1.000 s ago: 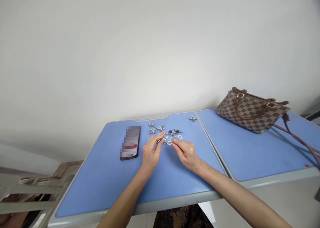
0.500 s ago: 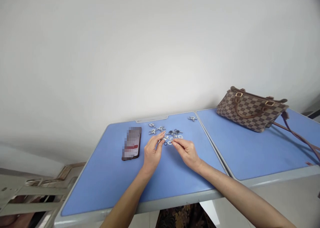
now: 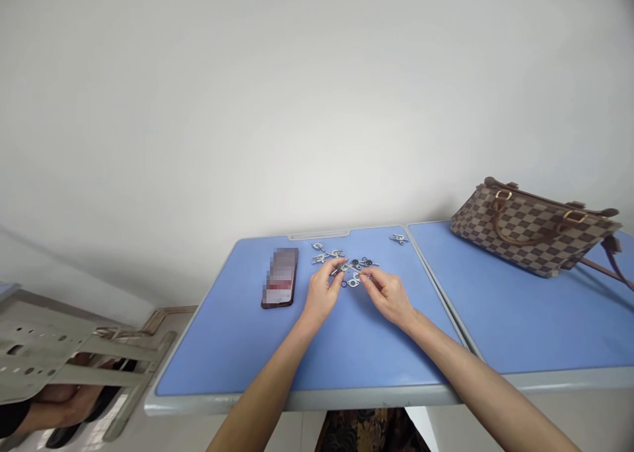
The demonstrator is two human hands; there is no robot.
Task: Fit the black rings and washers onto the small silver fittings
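L hand (image 3: 324, 291) pinches metal pc (image 3: 343, 267), R hand (image 3: 390, 297) thin rod (image 3: 354, 268); work looks part-done, w/ clusters (image 3: 319, 259) seemingly joined, flat plate (image 3: 352, 283) loose.

My view has swung left: the counter (image 3: 238, 346), phone (image 3: 282, 280) and handbag (image 3: 535, 230) now sit farther right in it. More of the pale perforated chair (image 3: 44, 353) and a person's leg (image 3: 74, 406) has come in. The metal piece (image 3: 341, 267) in my left grip (image 3: 323, 292) may have tilted, but it's too small to be sure.
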